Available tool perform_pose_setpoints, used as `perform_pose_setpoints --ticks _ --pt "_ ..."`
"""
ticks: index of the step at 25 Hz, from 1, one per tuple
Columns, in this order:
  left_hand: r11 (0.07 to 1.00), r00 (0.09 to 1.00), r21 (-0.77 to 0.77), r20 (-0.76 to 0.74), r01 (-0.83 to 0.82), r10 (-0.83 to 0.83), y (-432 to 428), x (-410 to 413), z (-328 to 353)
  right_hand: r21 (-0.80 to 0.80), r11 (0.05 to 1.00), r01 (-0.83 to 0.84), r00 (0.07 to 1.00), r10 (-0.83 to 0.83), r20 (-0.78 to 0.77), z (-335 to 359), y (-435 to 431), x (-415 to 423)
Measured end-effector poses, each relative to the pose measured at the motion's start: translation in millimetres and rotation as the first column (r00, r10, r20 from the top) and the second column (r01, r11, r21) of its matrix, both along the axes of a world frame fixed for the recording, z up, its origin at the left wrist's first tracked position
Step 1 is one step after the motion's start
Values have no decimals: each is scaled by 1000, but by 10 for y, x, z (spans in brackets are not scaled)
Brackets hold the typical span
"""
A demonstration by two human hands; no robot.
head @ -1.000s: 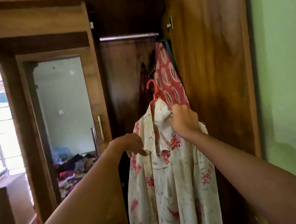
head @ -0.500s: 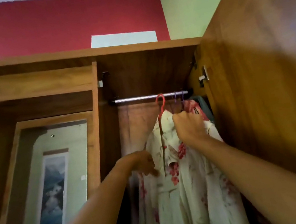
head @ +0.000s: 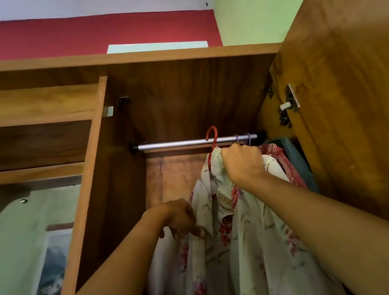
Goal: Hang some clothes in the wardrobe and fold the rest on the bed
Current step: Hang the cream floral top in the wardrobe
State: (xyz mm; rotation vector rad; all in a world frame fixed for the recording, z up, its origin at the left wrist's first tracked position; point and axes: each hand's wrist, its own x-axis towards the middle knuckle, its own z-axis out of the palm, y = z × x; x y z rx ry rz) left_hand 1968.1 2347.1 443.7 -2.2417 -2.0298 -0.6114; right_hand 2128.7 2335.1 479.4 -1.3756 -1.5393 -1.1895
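The wardrobe rail (head: 175,144) bears a red hanger (head: 212,134) and two purple hooks (head: 248,138)

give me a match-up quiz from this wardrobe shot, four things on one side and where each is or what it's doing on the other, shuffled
1 red hanger
2 left hand
3 right hand
4 teal garment

a grips the floral shirt at its top, just under the metal rail
b hangs at the far right, beside the door
c hook looped over the rail
d pinches the shirt's front edge lower down

Pairs: 1-c, 2-d, 3-a, 4-b
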Motion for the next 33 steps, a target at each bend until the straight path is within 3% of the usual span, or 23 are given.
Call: perform_pose_setpoints --ticks 6,17,20,22,26,33 --pt "1000 1000 7 -14 -26 26 333 -161 77 73 996 46 999 -47 16 235 277 -103" --pt "999 999 -22 -42 34 -34 659 -110 -80 -25 970 243 970 -242 14 156 548 -236" --pt "998 999 -44 -35 39 -40 674 -95 -176 46 954 296 948 -299 111 37 534 -270" --pt "998 999 -62 -35 34 -36 628 -79 -253 66 970 232 949 -241 203 -94 553 -245" --pt "994 999 -107 -10 37 -38 475 -8 -428 -107 989 102 962 -70 265 -499 579 -176" --pt "978 997 -192 11 82 -81 117 230 -945 -399 905 146 917 28 398 -1271 333 -32"
